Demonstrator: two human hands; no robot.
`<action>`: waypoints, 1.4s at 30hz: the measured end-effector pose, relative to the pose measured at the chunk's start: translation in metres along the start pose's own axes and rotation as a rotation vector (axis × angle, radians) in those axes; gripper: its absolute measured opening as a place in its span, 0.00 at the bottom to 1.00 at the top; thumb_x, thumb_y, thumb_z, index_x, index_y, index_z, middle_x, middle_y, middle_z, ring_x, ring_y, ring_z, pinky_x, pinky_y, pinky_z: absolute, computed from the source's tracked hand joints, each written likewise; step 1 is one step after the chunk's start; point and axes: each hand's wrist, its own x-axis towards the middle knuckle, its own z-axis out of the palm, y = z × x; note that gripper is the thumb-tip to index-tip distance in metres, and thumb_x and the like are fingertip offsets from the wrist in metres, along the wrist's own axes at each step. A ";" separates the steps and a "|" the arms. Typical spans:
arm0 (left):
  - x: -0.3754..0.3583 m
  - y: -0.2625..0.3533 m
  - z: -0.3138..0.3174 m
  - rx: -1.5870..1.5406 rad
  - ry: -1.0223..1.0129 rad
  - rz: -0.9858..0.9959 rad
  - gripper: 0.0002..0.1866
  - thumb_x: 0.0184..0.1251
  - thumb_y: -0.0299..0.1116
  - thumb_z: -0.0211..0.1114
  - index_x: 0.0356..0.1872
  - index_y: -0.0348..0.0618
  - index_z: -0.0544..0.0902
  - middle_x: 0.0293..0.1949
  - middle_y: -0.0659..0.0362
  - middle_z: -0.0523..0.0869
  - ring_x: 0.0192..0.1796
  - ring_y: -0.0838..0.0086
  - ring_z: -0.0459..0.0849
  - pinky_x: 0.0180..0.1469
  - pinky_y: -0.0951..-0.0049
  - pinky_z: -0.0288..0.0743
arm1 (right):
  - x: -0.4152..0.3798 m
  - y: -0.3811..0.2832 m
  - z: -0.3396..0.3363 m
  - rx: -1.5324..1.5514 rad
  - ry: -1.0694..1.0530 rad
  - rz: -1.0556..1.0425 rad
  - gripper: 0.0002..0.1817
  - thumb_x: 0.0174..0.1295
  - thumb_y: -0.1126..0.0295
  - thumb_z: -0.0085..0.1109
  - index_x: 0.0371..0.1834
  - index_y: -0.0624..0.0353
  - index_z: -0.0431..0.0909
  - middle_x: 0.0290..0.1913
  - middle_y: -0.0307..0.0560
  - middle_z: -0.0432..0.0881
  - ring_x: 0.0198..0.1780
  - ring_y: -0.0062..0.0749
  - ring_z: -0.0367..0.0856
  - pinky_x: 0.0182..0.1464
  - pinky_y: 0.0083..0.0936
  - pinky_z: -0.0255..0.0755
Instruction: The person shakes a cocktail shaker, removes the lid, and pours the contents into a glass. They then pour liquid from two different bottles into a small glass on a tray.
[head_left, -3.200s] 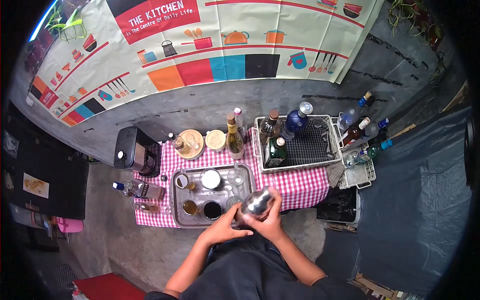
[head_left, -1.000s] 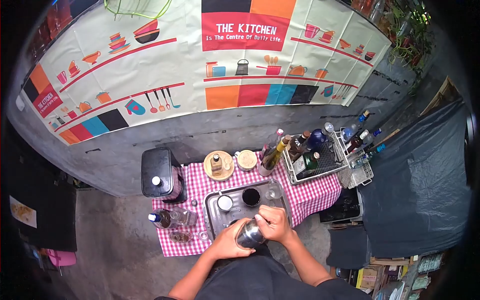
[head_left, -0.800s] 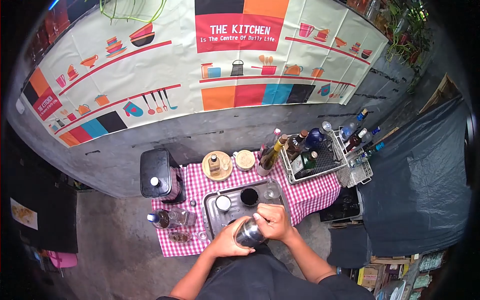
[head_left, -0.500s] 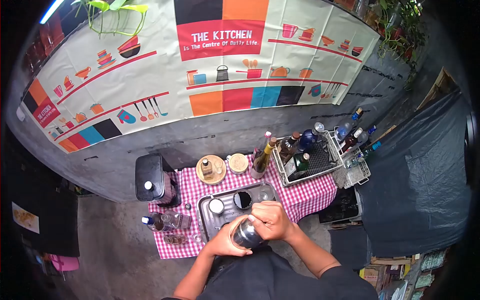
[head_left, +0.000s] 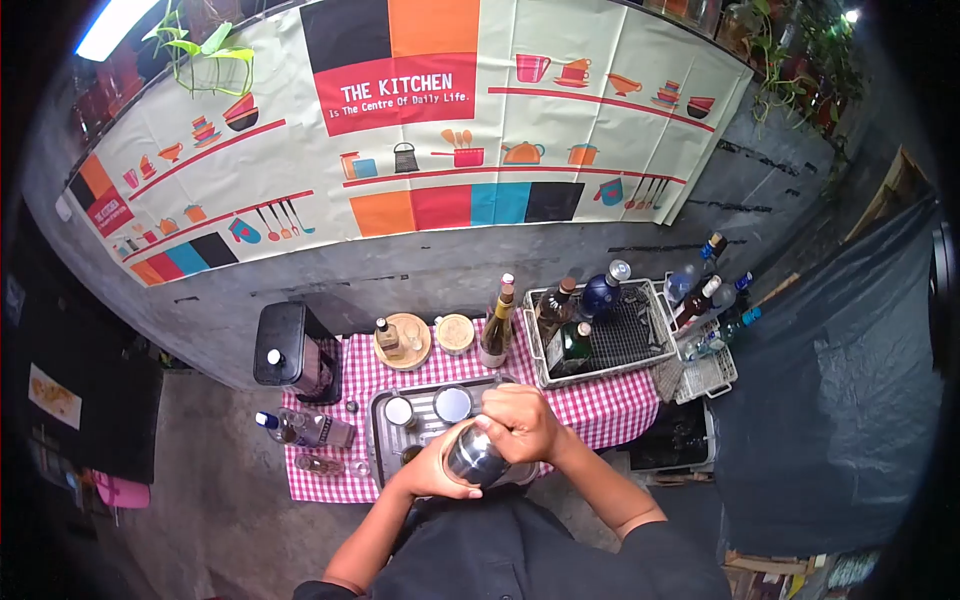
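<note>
A shiny metal cocktail shaker [head_left: 477, 457] is tilted between my two hands, just in front of my chest. My left hand [head_left: 432, 470] wraps round its body from the left. On the upper right end my right hand [head_left: 522, 425] is closed in a fist, its thumb against the metal; whatever part lies under those fingers is hidden. Beyond the hands, a ribbed metal tray [head_left: 374, 432] carries a small white-topped cup [head_left: 399, 411] and a round glass [head_left: 453, 403] whose surface reflects pale light. My forearms and hands cover the tray's near right part.
Bottles stand in a wire basket [head_left: 640, 368] at the right. A tall yellow-necked bottle [head_left: 497, 335], a wooden plate [head_left: 411, 362] and a lidded mug [head_left: 455, 335] are at the back. To the left are a black-lidded container [head_left: 285, 345] and a clear bottle [head_left: 300, 428].
The camera view has shifted, so the table and the hands appear farther left. Both hands keep their hold on the shaker. The round glass, dark before, now looks pale with reflection.
</note>
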 end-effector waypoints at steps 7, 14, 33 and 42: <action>0.027 0.028 0.056 0.764 0.530 -0.038 0.48 0.36 0.36 0.80 0.65 0.36 0.68 0.58 0.43 0.79 0.60 0.49 0.79 0.61 0.59 0.75 | -0.031 0.046 -0.028 0.063 -0.084 0.279 0.14 0.59 0.61 0.57 0.30 0.63 0.75 0.23 0.51 0.75 0.25 0.46 0.78 0.30 0.35 0.71; 0.024 0.006 0.076 0.584 0.448 -0.094 0.49 0.36 0.39 0.81 0.66 0.38 0.68 0.55 0.47 0.81 0.58 0.59 0.82 0.61 0.65 0.74 | -0.058 0.063 -0.023 0.024 -0.022 0.131 0.12 0.56 0.65 0.59 0.23 0.62 0.75 0.18 0.53 0.73 0.19 0.47 0.76 0.25 0.38 0.69; 0.078 0.024 0.111 0.332 0.142 0.165 0.53 0.37 0.39 0.85 0.69 0.36 0.66 0.61 0.50 0.77 0.64 0.64 0.76 0.67 0.64 0.68 | -0.065 0.000 -0.134 -0.146 0.002 -0.006 0.18 0.59 0.55 0.61 0.32 0.63 0.78 0.23 0.47 0.70 0.25 0.43 0.70 0.30 0.37 0.65; 0.044 -0.025 0.117 0.359 0.246 0.015 0.51 0.36 0.35 0.85 0.67 0.36 0.68 0.60 0.50 0.79 0.64 0.66 0.77 0.67 0.66 0.68 | -0.192 0.098 -0.088 0.158 0.241 0.832 0.23 0.60 0.70 0.67 0.56 0.62 0.71 0.47 0.49 0.76 0.48 0.36 0.78 0.51 0.29 0.72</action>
